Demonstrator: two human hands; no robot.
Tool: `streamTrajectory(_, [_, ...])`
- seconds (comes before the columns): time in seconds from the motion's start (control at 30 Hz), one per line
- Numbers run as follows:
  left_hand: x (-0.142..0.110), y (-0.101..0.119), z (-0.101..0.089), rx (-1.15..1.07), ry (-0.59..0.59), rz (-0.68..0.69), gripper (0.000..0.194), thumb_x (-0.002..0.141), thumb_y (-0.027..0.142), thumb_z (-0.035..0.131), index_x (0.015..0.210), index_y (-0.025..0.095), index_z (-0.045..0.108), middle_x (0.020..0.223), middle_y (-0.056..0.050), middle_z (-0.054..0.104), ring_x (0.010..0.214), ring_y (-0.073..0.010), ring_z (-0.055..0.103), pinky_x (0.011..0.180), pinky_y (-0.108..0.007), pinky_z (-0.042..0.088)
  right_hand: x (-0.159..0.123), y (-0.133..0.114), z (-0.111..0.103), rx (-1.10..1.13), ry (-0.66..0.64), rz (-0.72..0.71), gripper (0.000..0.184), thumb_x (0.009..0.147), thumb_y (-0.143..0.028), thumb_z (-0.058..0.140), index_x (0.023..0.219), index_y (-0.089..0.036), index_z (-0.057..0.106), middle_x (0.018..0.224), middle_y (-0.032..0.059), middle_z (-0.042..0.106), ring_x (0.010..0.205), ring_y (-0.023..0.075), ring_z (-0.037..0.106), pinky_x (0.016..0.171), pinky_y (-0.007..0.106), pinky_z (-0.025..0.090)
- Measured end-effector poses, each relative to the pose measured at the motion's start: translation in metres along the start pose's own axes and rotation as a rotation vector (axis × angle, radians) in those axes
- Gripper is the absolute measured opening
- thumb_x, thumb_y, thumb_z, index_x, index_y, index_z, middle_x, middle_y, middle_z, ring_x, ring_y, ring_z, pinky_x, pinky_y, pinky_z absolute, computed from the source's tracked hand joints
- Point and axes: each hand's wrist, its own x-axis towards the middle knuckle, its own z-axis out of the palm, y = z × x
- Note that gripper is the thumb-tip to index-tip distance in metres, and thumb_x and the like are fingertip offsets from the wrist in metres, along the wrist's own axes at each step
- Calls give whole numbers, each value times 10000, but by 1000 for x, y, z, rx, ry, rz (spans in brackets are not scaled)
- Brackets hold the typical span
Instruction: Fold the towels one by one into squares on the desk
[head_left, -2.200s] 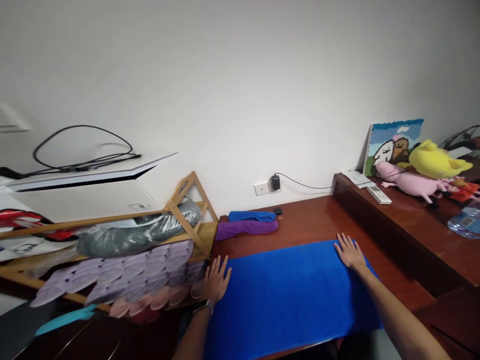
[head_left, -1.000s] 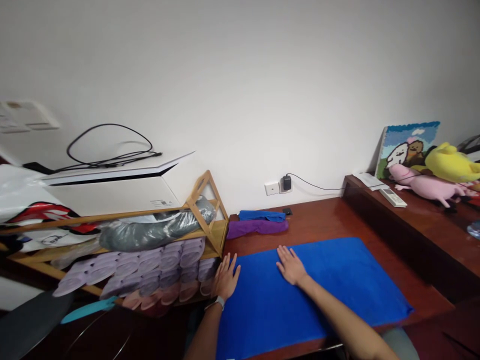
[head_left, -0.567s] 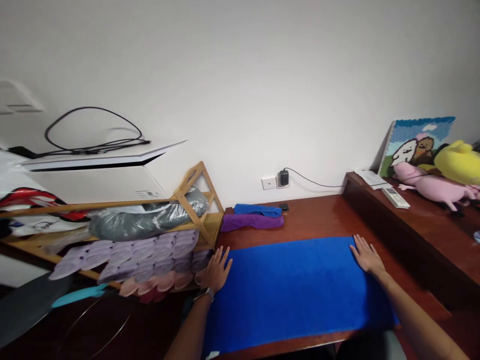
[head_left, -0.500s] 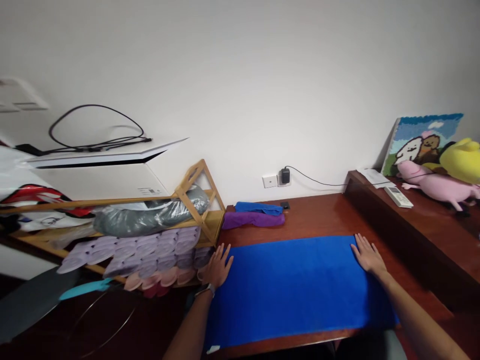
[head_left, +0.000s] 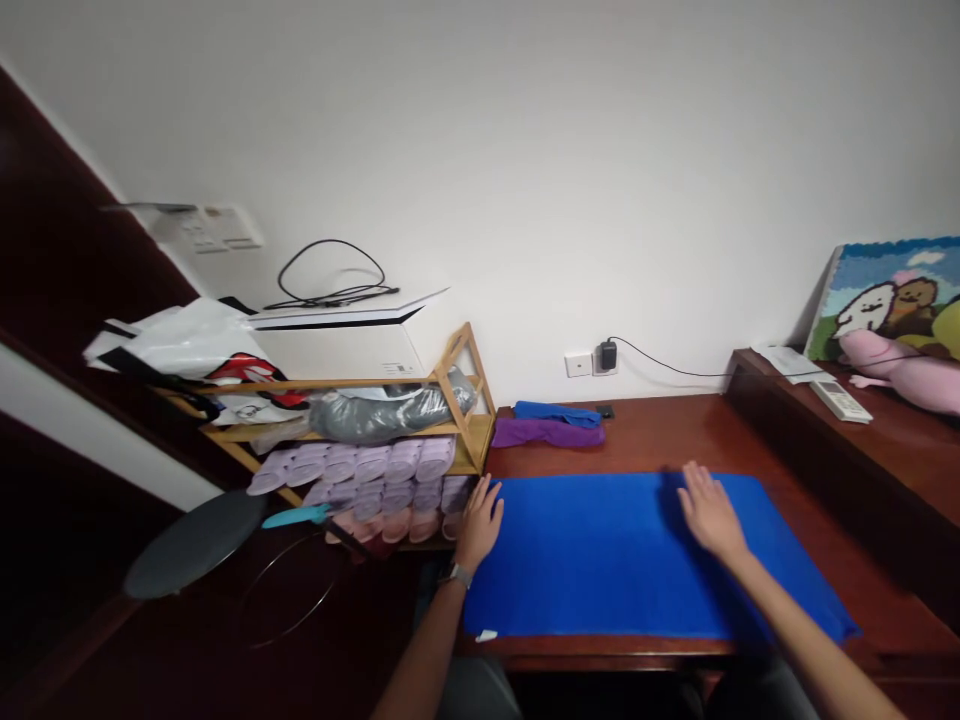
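A bright blue towel (head_left: 592, 560) lies spread flat on the reddish-brown wooden desk, a small white tag at its near left corner. My left hand (head_left: 480, 525) rests at the towel's left edge near the far corner, fingers apart, a watch on the wrist. Over the right part of the towel is my right hand (head_left: 710, 512), its fingers stretched out and a shadow beside it; whether it touches the cloth I cannot tell. Neither hand grips anything. Behind the towel, a folded purple cloth (head_left: 547, 433) and a folded blue cloth (head_left: 562, 412) lie near the wall.
On the left stands a wooden rack (head_left: 472, 440) with slippers (head_left: 405, 460), a plastic-wrapped grey bundle and a white box (head_left: 337, 350). A raised ledge on the right carries a remote control (head_left: 841, 401) and a pink plush toy (head_left: 904, 370). A black adapter (head_left: 608, 353) is plugged into the wall.
My right hand has moved left from the towel's far right corner to over the cloth. My left hand stays at the left edge. The view has turned to the left.
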Motion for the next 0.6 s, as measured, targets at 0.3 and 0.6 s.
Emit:
streamTrajectory(0.3, [-105, 33, 10, 147, -141, 145, 541, 1082, 380, 341, 1613, 281, 380, 1699, -64, 357, 1574, -239, 304, 1273, -490, 303, -95, -290, 30, 340, -292, -436, 633, 1068, -397, 252, 1639, -131, 316, 1700, 95, 287, 1592, 248, 218, 1303, 457, 171])
streamTrajectory(0.6, [-101, 30, 12, 181, -183, 116, 568, 1090, 480, 313, 1636, 326, 304, 1722, -51, 281, 1584, -239, 272, 1278, -491, 283, -97, -217, 41, 249, -249, -295, 690, 1062, -506, 222, 1648, -148, 295, 1703, 89, 257, 1598, 250, 193, 1308, 491, 127])
